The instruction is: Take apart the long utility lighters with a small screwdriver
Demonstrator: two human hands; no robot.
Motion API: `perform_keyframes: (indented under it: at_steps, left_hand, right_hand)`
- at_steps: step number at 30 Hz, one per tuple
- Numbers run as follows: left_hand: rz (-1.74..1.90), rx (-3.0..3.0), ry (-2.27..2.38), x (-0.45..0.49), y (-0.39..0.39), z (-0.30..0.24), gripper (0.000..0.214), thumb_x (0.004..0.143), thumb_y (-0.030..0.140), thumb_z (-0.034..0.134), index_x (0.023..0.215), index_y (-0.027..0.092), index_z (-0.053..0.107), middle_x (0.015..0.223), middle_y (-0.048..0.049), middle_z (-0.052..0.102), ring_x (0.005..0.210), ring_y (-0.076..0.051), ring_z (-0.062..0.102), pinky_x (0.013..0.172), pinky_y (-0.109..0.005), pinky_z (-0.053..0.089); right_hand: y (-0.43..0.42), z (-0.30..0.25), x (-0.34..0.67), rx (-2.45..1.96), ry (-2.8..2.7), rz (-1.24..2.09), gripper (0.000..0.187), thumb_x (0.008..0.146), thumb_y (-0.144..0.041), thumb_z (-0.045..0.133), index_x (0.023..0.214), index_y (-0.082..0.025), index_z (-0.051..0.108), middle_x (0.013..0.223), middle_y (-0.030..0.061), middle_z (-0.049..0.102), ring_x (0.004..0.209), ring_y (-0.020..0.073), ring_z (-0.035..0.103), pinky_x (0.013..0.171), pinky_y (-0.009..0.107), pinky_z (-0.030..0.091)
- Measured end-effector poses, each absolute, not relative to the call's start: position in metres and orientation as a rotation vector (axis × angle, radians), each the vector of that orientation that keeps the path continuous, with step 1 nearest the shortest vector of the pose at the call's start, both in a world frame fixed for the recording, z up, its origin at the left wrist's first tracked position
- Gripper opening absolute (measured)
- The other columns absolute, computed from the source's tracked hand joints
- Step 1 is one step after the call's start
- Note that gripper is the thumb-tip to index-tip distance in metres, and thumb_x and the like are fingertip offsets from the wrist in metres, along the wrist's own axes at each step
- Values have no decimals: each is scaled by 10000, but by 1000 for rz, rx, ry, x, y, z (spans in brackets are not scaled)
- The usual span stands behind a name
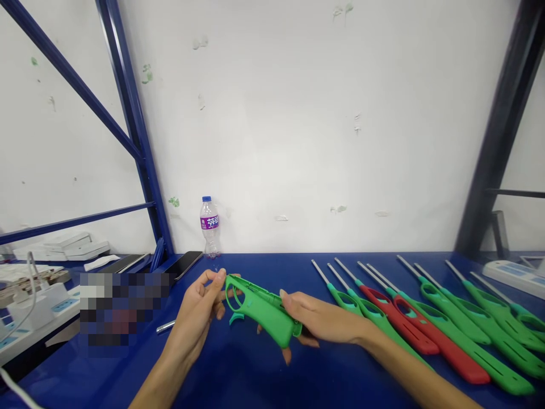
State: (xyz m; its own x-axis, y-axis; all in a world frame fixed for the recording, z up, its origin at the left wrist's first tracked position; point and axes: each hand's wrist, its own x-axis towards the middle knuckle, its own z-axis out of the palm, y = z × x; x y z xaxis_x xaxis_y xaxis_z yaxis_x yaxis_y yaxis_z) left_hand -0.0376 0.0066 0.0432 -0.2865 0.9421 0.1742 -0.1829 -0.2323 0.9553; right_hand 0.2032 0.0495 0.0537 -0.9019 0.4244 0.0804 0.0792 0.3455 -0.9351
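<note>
A green lighter housing (pixel 264 315) with a finger loop is held between my hands, above the blue table. At its narrow front end, my left hand (pixel 199 301) is closed, thumb and fingertips pinching the tip by the loop. My right hand (pixel 317 318) grips the wider rear end, thumb on top and fingers underneath, partly hidden. Along the upper edge the housing looks open, with inner ribs showing. Just below the loop is a small teal trigger (pixel 237 318); whether it touches the housing I cannot tell. A metal tube (pixel 165 326) lies left of my left hand, partly covered by it.
Several long-nosed lighters, green ones (pixel 457 321) and red ones (pixel 402 324), lie in a row at the right. A plastic bottle (pixel 210 230) and a phone (pixel 186 264) are at the back left. Power strips (pixel 63 307) sit far left. Blue frame posts (pixel 135 125) flank the table (pixel 255 262).
</note>
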Motion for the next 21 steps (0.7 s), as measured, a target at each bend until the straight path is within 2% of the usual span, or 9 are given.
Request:
perform_keyframes:
  at_steps: [4, 7, 9, 15, 18, 21]
  left_hand:
    - [1573, 840, 1060, -38, 8, 46, 367, 776, 364, 876, 821, 179, 562, 826, -9, 697, 612, -92, 661, 381, -123, 364]
    - [1540, 684, 1006, -34, 7, 49, 212, 881, 204, 771, 824, 169, 570, 712, 17, 632, 550, -68, 619, 364, -102, 366]
    - [1533, 641, 982, -32, 7, 49, 186, 924, 152, 705, 811, 168, 559, 688, 24, 611, 506, -52, 583, 369, -98, 384]
    - [1558, 640, 962, -32, 8, 45, 161, 981, 197, 646, 853, 181, 548, 738, 13, 624, 573, -77, 643, 384, -104, 402]
    - [1531, 607, 946, -32, 8, 45, 146, 1003, 213, 612, 876, 178, 550, 755, 0, 642, 510, -55, 594, 351, -94, 367]
    - [1522, 571, 936, -31, 8, 45, 141, 1004, 200, 605, 877, 181, 546, 793, -23, 671, 541, -66, 623, 339, -86, 352]
  right_hand:
    - [50, 54, 204, -451, -2296, 1579, 826, 999, -754, 192, 1145, -128, 711, 692, 35, 698, 417, 73, 355, 453, 222, 316]
    - [51, 53, 204, -454, -2297, 1583, 841, 980, -780, 192, 1122, -129, 706, 685, 30, 692, 417, 75, 353, 453, 223, 321]
    - [51, 53, 204, -464, -2290, 1590, 827, 986, -773, 184, 1068, -134, 702, 678, 25, 687, 415, 74, 351, 465, 225, 335]
    - [50, 54, 203, -512, -2330, 1592, 828, 972, -794, 128, 686, -160, 577, 600, 12, 610, 405, 64, 365, 472, 231, 319]
    - [50, 54, 204, -550, -2337, 1572, 840, 951, -818, 101, 623, -171, 525, 551, -9, 524, 410, 68, 373, 490, 241, 336]
    - [51, 51, 205, -576, -2276, 1651, 793, 947, -823, 97, 655, -188, 471, 547, -37, 442, 443, 75, 370, 500, 239, 330]
